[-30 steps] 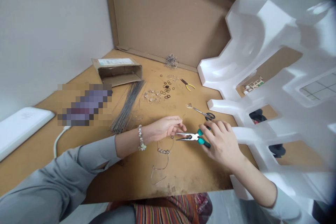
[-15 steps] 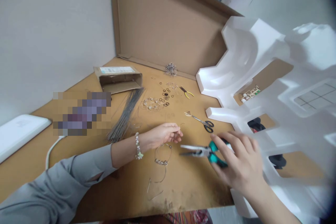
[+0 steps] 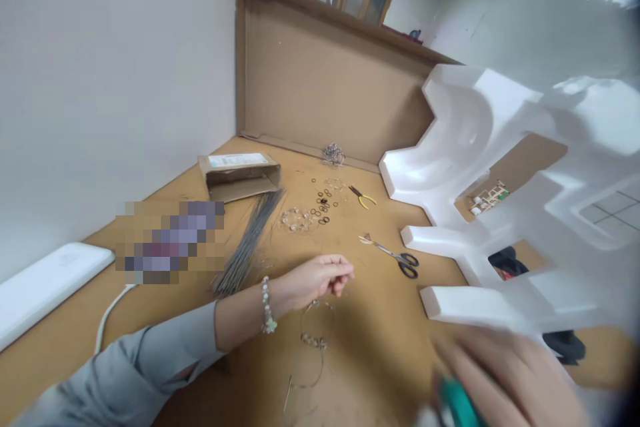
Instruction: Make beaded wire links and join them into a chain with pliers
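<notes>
My left hand (image 3: 327, 278) is closed in a pinch above the tabletop. Just below its fingers hangs or lies a thin wire loop with beads (image 3: 314, 341), a long tail of wire trailing from it. At the wrist is a beaded bracelet (image 3: 267, 307). Low at the right, my right hand (image 3: 515, 380) is smeared by motion, its fingers wrapped round the teal handles of the pliers (image 3: 457, 403). The jaws of those pliers are blurred at the bottom edge. Black-handled scissors (image 3: 395, 257) lie on the table beyond the hands.
A bundle of grey wires (image 3: 250, 240) lies left of centre, near a small cardboard box (image 3: 243, 180). Further back are beaded wire rings (image 3: 296, 220), dark rings (image 3: 323, 203) and yellow-handled pliers (image 3: 363, 197). White foam packing (image 3: 450, 307) borders the right; a cardboard panel (image 3: 330, 80) stands behind.
My right hand has swung down and to the right with the teal pliers, away from my left hand. My left hand keeps its pinch. The camera view has tilted upward.
</notes>
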`<state>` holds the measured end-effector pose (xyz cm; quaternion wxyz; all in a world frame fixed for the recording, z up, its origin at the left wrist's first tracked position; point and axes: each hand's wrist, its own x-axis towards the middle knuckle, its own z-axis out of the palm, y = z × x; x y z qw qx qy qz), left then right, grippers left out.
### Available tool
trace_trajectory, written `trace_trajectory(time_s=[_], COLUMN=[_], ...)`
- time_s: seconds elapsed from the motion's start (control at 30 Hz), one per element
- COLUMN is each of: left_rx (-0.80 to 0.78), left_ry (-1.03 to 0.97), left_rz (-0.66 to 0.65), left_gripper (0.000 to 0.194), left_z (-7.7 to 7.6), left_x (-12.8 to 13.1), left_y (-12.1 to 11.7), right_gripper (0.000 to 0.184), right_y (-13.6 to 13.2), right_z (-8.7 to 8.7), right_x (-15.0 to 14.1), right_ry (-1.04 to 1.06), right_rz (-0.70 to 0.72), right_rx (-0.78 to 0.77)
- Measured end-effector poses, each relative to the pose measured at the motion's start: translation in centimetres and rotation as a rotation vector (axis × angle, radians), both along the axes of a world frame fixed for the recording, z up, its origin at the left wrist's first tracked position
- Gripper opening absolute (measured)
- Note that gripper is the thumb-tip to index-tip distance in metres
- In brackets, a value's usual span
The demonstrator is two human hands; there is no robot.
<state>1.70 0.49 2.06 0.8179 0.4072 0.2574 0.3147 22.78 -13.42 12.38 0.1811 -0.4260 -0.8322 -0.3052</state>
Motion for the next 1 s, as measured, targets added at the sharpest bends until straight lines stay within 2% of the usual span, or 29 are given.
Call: trace_trajectory(time_s=[0.1, 0.17, 0.27, 0.37, 0.67, 1.0], left_rx=[-0.013, -0.032, -0.027, -0.013, 0.018, 0.022], left_ry=[0.010, 0.037, 0.068, 0.054, 0.021, 0.002], left_rz=[0.036, 0.009, -0.070, -0.127, -0.195, -0.222], left_gripper=[0.025, 0.025, 0.024, 0.023, 0.022, 0.023], left_z=[0.1, 0.1, 0.1, 0.2, -0.5, -0.2], left_x=[-0.2, -0.2, -0.3, -0.4, -0.3, -0.3], left_y=[0.4, 0.5, 0.5, 0.3, 0.2, -0.2], right_gripper=[0.028, 0.026, 0.028, 0.028, 0.028, 0.022], right_y=[3.2, 4.6, 5.1, 5.0, 5.5, 5.3], right_z=[-1.4, -2.5, -3.7, -4.1, -3.3, -3.1], right_x=[1.0, 1.6, 2.2, 2.2, 1.5, 1.3], right_ry=[-0.025, -0.047, -0.118, -0.156, -0.206, -0.262], right_rz=[-0.238, -0.293, -0.259, -0.236, -0.190, -0.139], right_rx=[-0.103, -0.153, -0.219, -0.182, -0.127, -0.094])
